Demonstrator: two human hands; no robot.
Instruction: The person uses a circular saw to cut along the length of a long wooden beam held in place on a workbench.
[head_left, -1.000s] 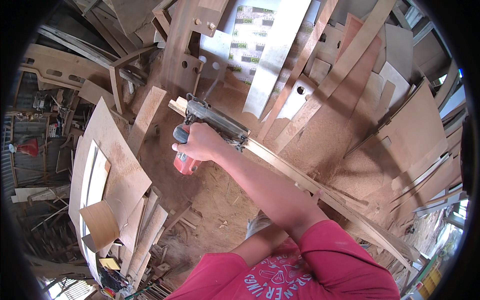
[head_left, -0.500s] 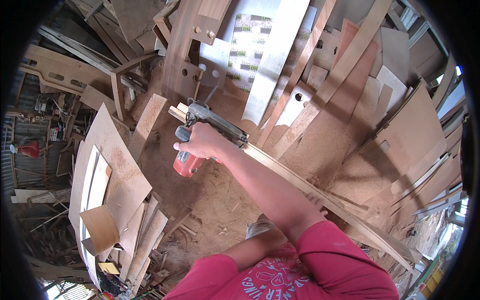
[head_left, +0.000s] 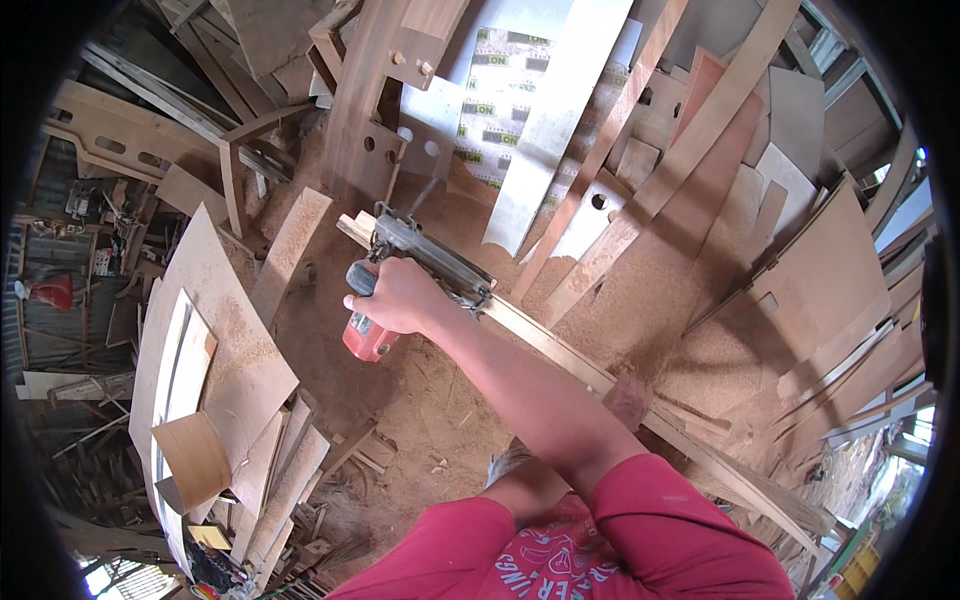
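Observation:
My right hand [head_left: 402,295] is closed round the handle of a red and grey electric planer [head_left: 370,338], which has a black knob. The planer lies against a long narrow wooden board [head_left: 545,340], near its far-left end. This board runs diagonally from there toward the lower right. My left arm crosses under the right one, and my left hand [head_left: 628,400] is beside the board's middle. That hand is blurred and partly behind my right forearm, so its fingers cannot be made out.
Sawdust [head_left: 430,400] covers the ground. Sheet offcuts [head_left: 225,310] lean at the left, with a curved wood piece [head_left: 195,460] on them. Long planks [head_left: 690,150] and white panels [head_left: 560,120] lean at the back. A large brown panel [head_left: 830,280] stands at the right.
The planer and my right hand have shifted slightly left and nearer. My left hand, whose fingers showed spread beside the board, is now blurred and a little farther up.

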